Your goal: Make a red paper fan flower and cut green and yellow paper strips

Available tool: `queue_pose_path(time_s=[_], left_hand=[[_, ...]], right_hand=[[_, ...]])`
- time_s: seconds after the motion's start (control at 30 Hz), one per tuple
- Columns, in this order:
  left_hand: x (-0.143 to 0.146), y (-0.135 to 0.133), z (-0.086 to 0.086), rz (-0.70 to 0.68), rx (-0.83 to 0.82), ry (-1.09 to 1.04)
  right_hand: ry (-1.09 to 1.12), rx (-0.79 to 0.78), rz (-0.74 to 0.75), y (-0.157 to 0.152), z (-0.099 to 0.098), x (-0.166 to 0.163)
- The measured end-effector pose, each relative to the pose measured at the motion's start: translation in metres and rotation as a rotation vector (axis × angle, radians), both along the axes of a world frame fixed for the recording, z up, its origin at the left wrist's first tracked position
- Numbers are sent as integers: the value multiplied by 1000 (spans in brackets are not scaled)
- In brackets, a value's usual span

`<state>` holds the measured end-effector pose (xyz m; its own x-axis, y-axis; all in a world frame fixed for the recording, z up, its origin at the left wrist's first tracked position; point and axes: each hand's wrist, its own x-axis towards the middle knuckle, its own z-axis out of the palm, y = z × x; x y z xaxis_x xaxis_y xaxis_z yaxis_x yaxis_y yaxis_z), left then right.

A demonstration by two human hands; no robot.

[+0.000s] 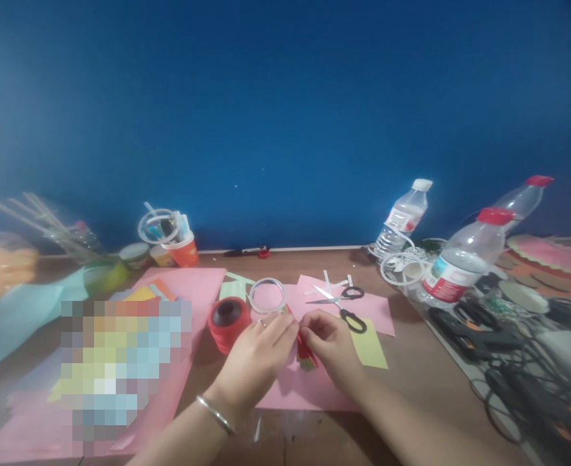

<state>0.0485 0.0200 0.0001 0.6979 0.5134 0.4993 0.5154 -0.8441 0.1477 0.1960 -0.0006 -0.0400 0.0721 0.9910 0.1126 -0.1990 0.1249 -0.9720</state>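
Over on the right, the brown table is crowded: a clear bottle with a white cap leans near the blue wall, two red-capped bottles tilt farther right, the nearer one with a red label, and black cables tangle in front of them. On the left, large pink sheets lie partly under a pixelated patch, and behind them an orange cup holds what look like pens.

Closer in, things hem the hands. A red spool of thread stands just beside the left hand, and a roll of tape lies just beyond its fingers. Scissors with black handles lie spread beyond the right hand, partly over a yellow sheet, near some white paper strips.

Both forearms reach in from the near edge and the hands meet above a pink sheet. Between them is a slim red piece, slanting down toward the right wrist. The right thumb and forefinger pinch it, the other fingers curled in. The left fingers, close together, bend over its upper end; their thumb is hidden, so I can't tell whether they grip it. A silver bangle circles the left wrist.
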Motion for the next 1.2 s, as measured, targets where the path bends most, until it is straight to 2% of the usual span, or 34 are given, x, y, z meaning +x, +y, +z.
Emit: queue_pose_path(time_s=[0.07,0.13,0.23,0.33,0.43,0.63,0.83,1.0,1.2], left_hand=[[-4,4,6,-22,63,82],[-7,8,10,-71,58,97],[-10,13,15,-133,-2,87],[-9,11,18,-132,-85,60],[-5,5,19,-86,-174,-21],[4,-4,13,141,-454,-300],[9,-7,-2,248,-657,-523],[10,-8,-13,301,-887,-634],[10,-9,-12,305,-906,-635]], right_hand=[[7,1,-1,1,0,0],[-2,4,-1,1,0,0],[-29,16,-1,1,0,0],[-54,34,6,0,0,0],[-66,57,6,0,-1,-1],[-70,55,4,-2,0,-2],[-91,75,-2,-1,-1,-2],[-108,97,-2,2,-5,0],[-107,83,-41,3,-6,0]])
